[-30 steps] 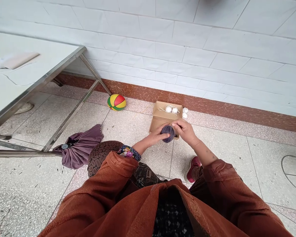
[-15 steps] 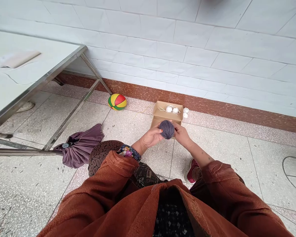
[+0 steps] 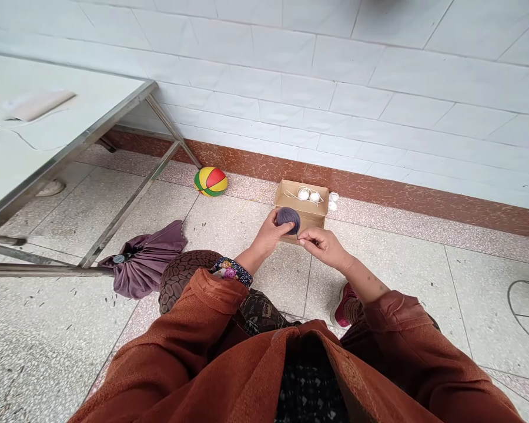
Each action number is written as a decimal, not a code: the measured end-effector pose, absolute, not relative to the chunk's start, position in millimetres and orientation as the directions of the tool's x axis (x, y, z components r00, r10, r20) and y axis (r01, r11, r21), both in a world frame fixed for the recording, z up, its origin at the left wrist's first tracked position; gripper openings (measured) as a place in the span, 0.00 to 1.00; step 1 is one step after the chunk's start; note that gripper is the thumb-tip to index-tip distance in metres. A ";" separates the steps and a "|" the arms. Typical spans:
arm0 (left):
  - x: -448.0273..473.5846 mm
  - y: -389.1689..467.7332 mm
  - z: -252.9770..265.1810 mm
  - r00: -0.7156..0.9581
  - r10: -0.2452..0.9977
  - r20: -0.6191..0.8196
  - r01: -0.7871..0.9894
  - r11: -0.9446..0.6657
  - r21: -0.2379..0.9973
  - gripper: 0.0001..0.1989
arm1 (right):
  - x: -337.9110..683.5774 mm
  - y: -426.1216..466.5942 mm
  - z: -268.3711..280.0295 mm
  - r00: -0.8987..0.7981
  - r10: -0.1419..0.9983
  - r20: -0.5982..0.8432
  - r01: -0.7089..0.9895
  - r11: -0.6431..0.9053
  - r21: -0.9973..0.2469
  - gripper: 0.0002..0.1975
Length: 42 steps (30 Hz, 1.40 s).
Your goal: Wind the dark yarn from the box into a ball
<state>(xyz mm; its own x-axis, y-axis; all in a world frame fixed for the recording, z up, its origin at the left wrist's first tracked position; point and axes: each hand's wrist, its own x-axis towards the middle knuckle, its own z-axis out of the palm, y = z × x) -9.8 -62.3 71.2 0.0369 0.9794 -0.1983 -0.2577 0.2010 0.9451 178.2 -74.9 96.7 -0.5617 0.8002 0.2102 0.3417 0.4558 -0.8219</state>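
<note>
A round ball of grey-purple yarn (image 3: pixel 287 220) is gripped in my left hand (image 3: pixel 267 239), the thumb lying across its front. Just to its lower right, my right hand (image 3: pixel 328 248) pinches a short strand of the yarn that runs off the ball. Behind both hands an open cardboard box (image 3: pixel 312 222) rests on the floor, partly hidden by the ball and fingers. White balls of string (image 3: pixel 304 194) lie on the box's raised far part, with loose ends trailing.
More small white balls (image 3: pixel 333 201) sit right of the box. A colourful ball (image 3: pixel 210 181) lies near the wall. To the left are a metal-framed table (image 3: pixel 114 111) and a purple folded umbrella (image 3: pixel 147 258). A dark wire loop (image 3: pixel 511 305) is on the right.
The yarn ball has shifted left and slightly up in my left hand. My right hand has come away from the ball, down and right, pinching a strand.
</note>
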 end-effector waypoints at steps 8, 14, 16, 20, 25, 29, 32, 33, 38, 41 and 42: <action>-6.1 -72.2 76.2 0.401 0.903 -0.155 -0.044 0.188 0.981 0.45 | 191.9 -57.9 106.0 -0.369 0.873 0.319 0.404 0.460 -0.791 0.11; -9.1 -76.6 85.8 0.505 0.862 -0.042 -0.288 0.214 0.933 0.42 | 186.7 -45.8 69.6 -0.253 0.954 0.161 0.452 0.264 -0.852 0.11; -9.8 -74.5 85.1 0.431 0.901 -0.046 -0.385 0.230 0.894 0.36 | 181.5 -47.4 55.4 -0.280 0.957 0.083 0.465 0.210 -0.860 0.10; -12.6 -65.6 77.7 0.196 0.973 -0.121 -0.432 0.197 0.880 0.26 | 172.0 -56.5 45.6 -0.401 0.914 0.055 0.494 0.267 -0.827 0.10; -15.5 -56.3 69.8 0.000 0.991 -0.132 -0.201 0.130 0.971 0.28 | 170.2 -67.5 72.8 -0.564 0.819 0.110 0.392 0.382 -0.837 0.12; -14.5 -55.1 66.7 0.033 0.996 -0.082 0.023 0.081 0.996 0.35 | 176.4 -69.8 98.3 -0.559 0.811 0.174 0.278 0.381 -0.882 0.14; -12.8 -58.3 64.8 0.176 0.982 -0.065 0.089 0.050 0.995 0.41 | 183.1 -63.8 105.5 -0.458 0.858 0.231 0.255 0.376 -0.891 0.15; -12.3 -59.9 64.8 0.242 0.968 -0.068 0.100 0.045 0.994 0.42 | 185.3 -60.5 105.3 -0.419 0.874 0.248 0.266 0.379 -0.886 0.15; -12.1 -66.7 70.4 0.551 0.831 -0.075 -0.006 0.094 0.996 0.47 | 191.5 -44.0 90.7 -0.304 0.914 0.268 0.375 0.374 -0.848 0.15; -13.2 -67.2 75.2 0.583 0.812 0.007 -0.231 0.158 0.960 0.45 | 189.4 -41.8 75.3 -0.274 0.945 0.176 0.436 0.285 -0.854 0.16; -13.7 -66.9 76.4 0.548 0.836 0.016 -0.292 0.173 0.941 0.44 | 187.8 -42.6 70.0 -0.260 0.955 0.144 0.453 0.252 -0.855 0.16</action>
